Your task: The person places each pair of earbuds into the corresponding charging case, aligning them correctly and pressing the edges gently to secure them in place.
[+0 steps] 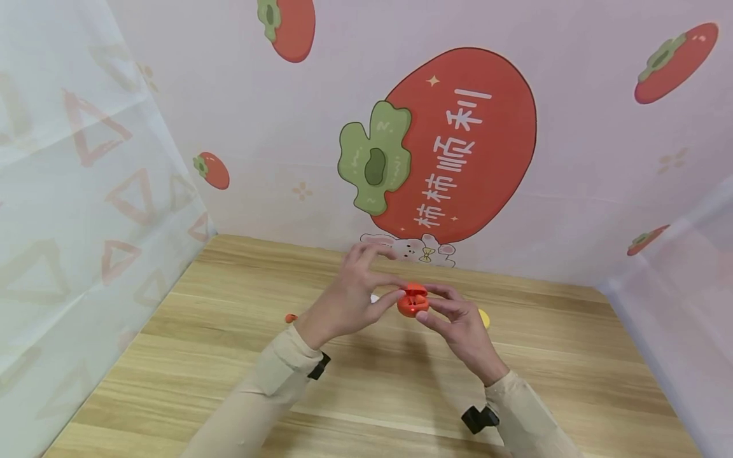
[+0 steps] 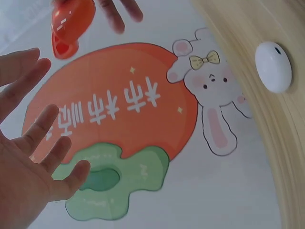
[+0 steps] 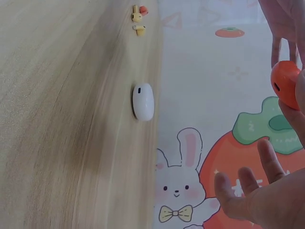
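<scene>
A glossy orange-red earbud charging case (image 1: 413, 306) is held up over the table with its lid raised, and orange shapes and dark hollows show inside. My right hand (image 1: 458, 318) grips it from the right, thumb on the near side and fingers behind. On the other side, my left hand (image 1: 352, 296) has its thumb and index fingertips right at the case's left edge. Its other fingers are spread and hold nothing, as the left wrist view shows. In the right wrist view the case (image 3: 285, 81) turns a dark slot toward the camera.
A white earbud case (image 3: 143, 102) lies on the wooden table (image 1: 240, 343), mostly hidden behind my left hand in the head view. A yellow round case (image 1: 485, 318) peeks out behind my right hand. Farther left are an orange earbud (image 1: 291, 318) and yellow earbuds (image 3: 137, 16).
</scene>
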### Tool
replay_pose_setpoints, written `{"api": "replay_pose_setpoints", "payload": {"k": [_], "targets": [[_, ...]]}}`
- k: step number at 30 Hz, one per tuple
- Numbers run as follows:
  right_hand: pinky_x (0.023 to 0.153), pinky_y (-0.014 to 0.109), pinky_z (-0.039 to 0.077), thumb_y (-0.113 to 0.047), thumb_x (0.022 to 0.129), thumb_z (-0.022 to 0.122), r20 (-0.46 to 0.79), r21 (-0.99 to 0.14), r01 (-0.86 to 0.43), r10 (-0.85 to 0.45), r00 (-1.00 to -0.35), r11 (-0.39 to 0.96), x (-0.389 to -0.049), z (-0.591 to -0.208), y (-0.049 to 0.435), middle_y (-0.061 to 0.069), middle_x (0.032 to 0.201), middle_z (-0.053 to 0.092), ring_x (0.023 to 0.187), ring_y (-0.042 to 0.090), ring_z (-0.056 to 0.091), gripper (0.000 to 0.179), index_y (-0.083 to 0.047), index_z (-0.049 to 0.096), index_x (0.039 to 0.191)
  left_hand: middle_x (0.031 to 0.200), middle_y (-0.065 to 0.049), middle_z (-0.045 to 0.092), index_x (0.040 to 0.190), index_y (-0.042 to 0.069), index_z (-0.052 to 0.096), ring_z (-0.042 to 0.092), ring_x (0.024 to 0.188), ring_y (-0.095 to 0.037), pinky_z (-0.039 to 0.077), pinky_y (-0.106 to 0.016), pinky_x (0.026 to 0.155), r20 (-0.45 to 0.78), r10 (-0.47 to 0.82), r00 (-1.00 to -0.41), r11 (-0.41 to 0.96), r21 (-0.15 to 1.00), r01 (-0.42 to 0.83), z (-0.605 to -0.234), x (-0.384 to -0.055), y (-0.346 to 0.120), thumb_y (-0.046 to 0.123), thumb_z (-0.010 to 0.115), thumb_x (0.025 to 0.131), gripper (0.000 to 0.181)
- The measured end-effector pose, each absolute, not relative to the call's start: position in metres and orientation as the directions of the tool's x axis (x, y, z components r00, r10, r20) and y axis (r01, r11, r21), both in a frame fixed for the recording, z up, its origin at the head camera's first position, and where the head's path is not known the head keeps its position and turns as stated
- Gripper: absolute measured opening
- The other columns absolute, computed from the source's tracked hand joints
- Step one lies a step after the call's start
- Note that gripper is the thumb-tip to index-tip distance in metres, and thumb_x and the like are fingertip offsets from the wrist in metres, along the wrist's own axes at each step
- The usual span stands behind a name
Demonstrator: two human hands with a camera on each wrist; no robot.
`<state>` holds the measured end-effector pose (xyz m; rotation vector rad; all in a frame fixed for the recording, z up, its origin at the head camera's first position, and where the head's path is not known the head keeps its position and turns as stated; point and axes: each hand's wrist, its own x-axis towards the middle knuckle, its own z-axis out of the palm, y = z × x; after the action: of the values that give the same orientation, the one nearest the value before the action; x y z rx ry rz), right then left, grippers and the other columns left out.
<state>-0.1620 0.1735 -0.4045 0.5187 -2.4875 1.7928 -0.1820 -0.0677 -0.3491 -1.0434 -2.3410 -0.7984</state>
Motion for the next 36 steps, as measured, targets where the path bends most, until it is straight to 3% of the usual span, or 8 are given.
{"api": "replay_pose_setpoints", "payload": {"k": [8,18,25,36], "targets": [[0.107,0.057,0.042,-0.014,0.09,0.078,0.196,-0.923,-0.257,-0.224,-0.955,0.286,-0.162,-0.403,0.177,0.007,0.135,0.057,0.132,0.024,0.045,0.03,-0.004,0.076,0.118,0.128,-0.011,0.057,0.105,0.015,0.081,0.043,0.125,-0.036,0.034,-0.054,0.106,0.529,0.447,-0.722,0.616,0.403,0.677,-0.355,-0.188,-0.106,0.023,0.079,0.09,0.017],[0.105,0.057,0.043,-0.014,0.091,0.078,0.198,-0.916,-0.259,-0.216,-0.956,0.305,-0.162,-0.404,0.183,0.008,0.136,0.057,0.132,0.026,0.047,0.03,-0.003,0.075,0.119,0.122,-0.013,0.062,0.104,0.012,0.078,0.053,0.117,-0.043,0.038,-0.066,0.098,0.194,0.342,-0.92,0.845,0.366,0.391,-0.374,-0.192,-0.166,0.02,0.082,0.087,0.02],[0.104,0.052,0.046,-0.015,0.091,0.078,0.189,-0.915,-0.247,-0.203,-0.961,0.318,-0.161,-0.404,0.184,0.007,0.135,0.057,0.132,0.025,0.048,0.031,-0.004,0.075,0.12,0.119,-0.014,0.064,0.102,0.012,0.079,0.054,0.114,-0.043,0.035,-0.069,0.097,0.002,0.295,-0.955,0.898,0.34,0.278,-0.395,-0.192,-0.19,0.021,0.087,0.081,0.024],[0.105,0.056,0.043,-0.014,0.09,0.078,0.187,-0.916,-0.246,-0.205,-0.961,0.316,-0.161,-0.405,0.184,0.009,0.134,0.058,0.131,0.027,0.048,0.032,-0.003,0.075,0.12,0.111,-0.009,0.066,0.09,0.016,0.079,0.057,0.105,-0.04,0.036,-0.069,0.093,-0.051,0.226,-0.973,0.931,0.305,0.2,-0.423,-0.195,-0.21,0.019,0.086,0.077,0.015]]}}
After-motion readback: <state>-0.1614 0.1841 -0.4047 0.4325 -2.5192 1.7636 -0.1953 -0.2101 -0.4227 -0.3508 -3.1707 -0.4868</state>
